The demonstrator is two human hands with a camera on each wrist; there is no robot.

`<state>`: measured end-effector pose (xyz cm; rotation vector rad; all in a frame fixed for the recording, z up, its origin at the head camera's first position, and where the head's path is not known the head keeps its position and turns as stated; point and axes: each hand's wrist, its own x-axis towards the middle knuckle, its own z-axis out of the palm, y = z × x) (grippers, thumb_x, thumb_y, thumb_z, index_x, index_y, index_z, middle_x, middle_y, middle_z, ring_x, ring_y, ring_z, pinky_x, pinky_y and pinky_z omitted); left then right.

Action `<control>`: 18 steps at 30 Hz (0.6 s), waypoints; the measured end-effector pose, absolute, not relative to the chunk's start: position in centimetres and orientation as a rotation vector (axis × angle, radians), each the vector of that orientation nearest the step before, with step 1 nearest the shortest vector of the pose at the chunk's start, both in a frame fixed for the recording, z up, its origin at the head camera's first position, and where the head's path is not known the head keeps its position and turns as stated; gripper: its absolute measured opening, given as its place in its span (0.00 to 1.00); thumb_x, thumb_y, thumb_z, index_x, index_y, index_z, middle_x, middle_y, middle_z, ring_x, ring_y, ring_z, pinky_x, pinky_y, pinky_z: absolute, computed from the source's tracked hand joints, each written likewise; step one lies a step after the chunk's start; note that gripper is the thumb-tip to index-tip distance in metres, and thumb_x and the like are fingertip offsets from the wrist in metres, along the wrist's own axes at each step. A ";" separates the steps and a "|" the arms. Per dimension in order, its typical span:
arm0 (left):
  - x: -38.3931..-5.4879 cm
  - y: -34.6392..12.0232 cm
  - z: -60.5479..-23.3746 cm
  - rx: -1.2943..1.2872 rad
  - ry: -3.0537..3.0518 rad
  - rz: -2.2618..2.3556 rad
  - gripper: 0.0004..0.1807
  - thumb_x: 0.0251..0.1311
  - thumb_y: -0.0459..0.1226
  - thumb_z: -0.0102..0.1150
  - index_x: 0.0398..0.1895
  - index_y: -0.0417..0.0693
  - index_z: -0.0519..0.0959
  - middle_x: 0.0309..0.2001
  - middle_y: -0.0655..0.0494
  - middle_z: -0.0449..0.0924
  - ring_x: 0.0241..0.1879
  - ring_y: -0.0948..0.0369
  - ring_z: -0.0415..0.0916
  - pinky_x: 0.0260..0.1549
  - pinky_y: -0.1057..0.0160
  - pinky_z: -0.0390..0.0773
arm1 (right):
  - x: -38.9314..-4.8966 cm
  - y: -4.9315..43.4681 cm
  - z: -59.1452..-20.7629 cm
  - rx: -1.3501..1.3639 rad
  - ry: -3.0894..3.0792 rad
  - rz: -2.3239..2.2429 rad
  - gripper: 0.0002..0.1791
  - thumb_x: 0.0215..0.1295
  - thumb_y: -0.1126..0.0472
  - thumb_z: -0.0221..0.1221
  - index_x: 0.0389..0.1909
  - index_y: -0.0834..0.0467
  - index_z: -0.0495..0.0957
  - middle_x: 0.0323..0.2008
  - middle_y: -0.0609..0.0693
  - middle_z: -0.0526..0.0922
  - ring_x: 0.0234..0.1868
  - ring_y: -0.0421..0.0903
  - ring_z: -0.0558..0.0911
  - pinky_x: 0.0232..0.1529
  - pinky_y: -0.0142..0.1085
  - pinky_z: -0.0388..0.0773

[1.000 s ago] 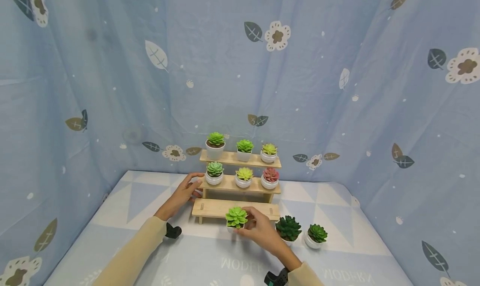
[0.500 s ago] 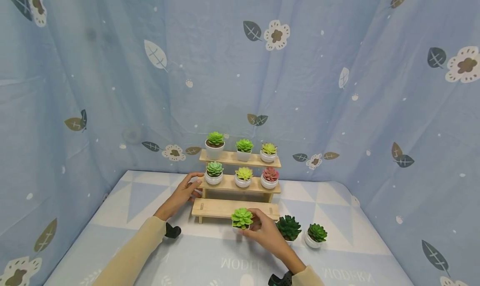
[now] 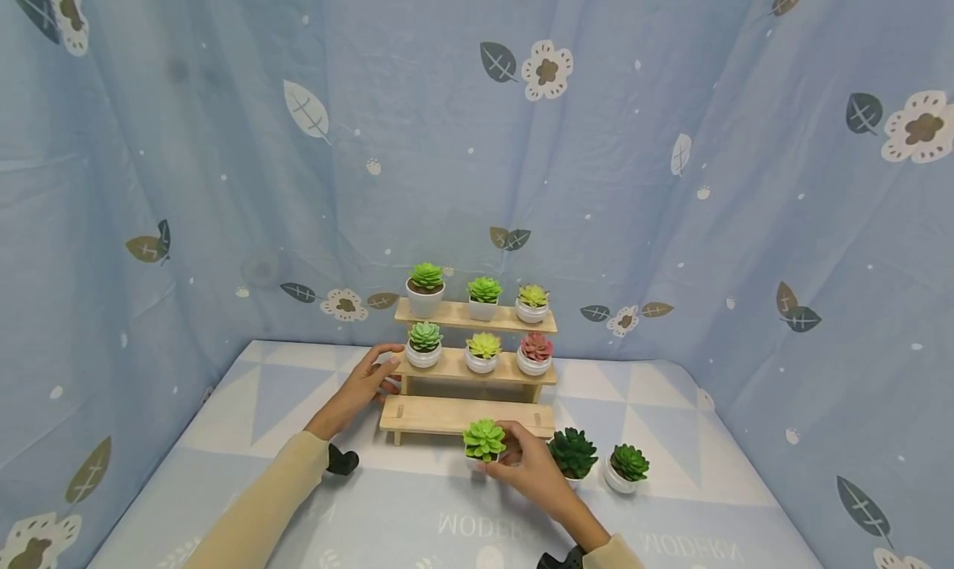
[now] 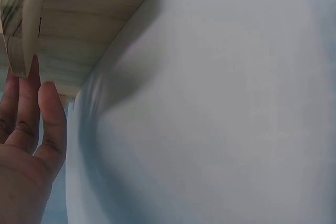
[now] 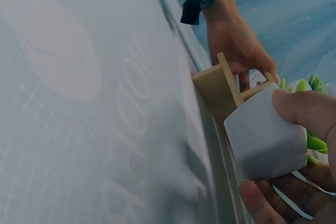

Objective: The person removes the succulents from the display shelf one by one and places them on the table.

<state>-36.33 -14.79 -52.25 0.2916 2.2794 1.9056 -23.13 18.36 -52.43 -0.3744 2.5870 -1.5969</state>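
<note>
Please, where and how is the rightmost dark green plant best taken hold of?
Probably by its round white pot, below the leaves, coming from the right, pinching front and back. The larger dark green plant stands on its left, and leaves cover the pot's top, so a grip from above would likely press them.

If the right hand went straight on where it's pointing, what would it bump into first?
Likely the bottom wooden shelf, beyond the bright green potted succulent the right hand holds, though depth is unclear and it might pass above.
</note>
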 end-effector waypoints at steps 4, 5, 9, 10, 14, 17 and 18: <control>-36.2 -14.8 -52.2 0.297 2.293 1.897 0.28 0.74 0.62 0.49 0.73 0.69 0.65 0.58 0.40 0.74 0.51 0.37 0.77 0.44 0.45 0.76 | -23.1 18.5 -52.8 -0.376 2.581 -1.592 0.38 0.61 0.50 0.75 0.67 0.60 0.73 0.50 0.52 0.81 0.46 0.46 0.82 0.45 0.37 0.82; -36.2 -14.8 -52.2 0.300 2.296 1.894 0.28 0.75 0.61 0.49 0.73 0.69 0.65 0.58 0.40 0.74 0.51 0.37 0.77 0.44 0.45 0.76 | -23.0 18.5 -52.9 -0.376 2.578 -1.590 0.38 0.61 0.50 0.75 0.67 0.60 0.73 0.50 0.52 0.81 0.46 0.45 0.82 0.45 0.36 0.82; -36.2 -14.8 -52.2 0.303 2.300 1.891 0.27 0.75 0.61 0.49 0.73 0.69 0.65 0.57 0.40 0.74 0.51 0.38 0.77 0.44 0.45 0.76 | -23.1 18.7 -53.2 -0.371 2.571 -1.599 0.38 0.60 0.48 0.75 0.67 0.59 0.73 0.50 0.51 0.81 0.47 0.46 0.82 0.45 0.35 0.82; -36.3 -14.8 -52.2 0.303 2.300 1.890 0.27 0.75 0.61 0.49 0.73 0.70 0.65 0.57 0.40 0.74 0.51 0.38 0.77 0.43 0.45 0.76 | -23.1 18.7 -53.3 -0.372 2.569 -1.603 0.38 0.60 0.48 0.75 0.67 0.59 0.73 0.50 0.51 0.81 0.47 0.46 0.82 0.45 0.35 0.82; -36.3 -14.8 -52.3 0.301 2.300 1.887 0.27 0.75 0.61 0.49 0.73 0.70 0.65 0.57 0.40 0.74 0.50 0.38 0.77 0.43 0.46 0.77 | -23.0 18.8 -53.5 -0.357 2.560 -1.617 0.39 0.60 0.50 0.76 0.67 0.60 0.72 0.50 0.52 0.81 0.46 0.47 0.82 0.44 0.36 0.82; -36.3 -14.8 -52.2 0.297 2.299 1.890 0.27 0.75 0.61 0.49 0.73 0.70 0.65 0.57 0.40 0.74 0.49 0.39 0.78 0.43 0.46 0.77 | -22.8 18.9 -53.5 -0.345 2.553 -1.628 0.39 0.59 0.51 0.76 0.68 0.60 0.72 0.49 0.52 0.81 0.45 0.46 0.83 0.43 0.37 0.82; -36.3 -14.8 -52.2 0.296 2.299 1.892 0.28 0.75 0.61 0.49 0.73 0.70 0.65 0.57 0.40 0.74 0.49 0.40 0.78 0.43 0.46 0.77 | -22.8 18.9 -53.5 -0.346 2.554 -1.631 0.39 0.60 0.51 0.76 0.68 0.60 0.72 0.49 0.52 0.82 0.45 0.46 0.83 0.43 0.37 0.82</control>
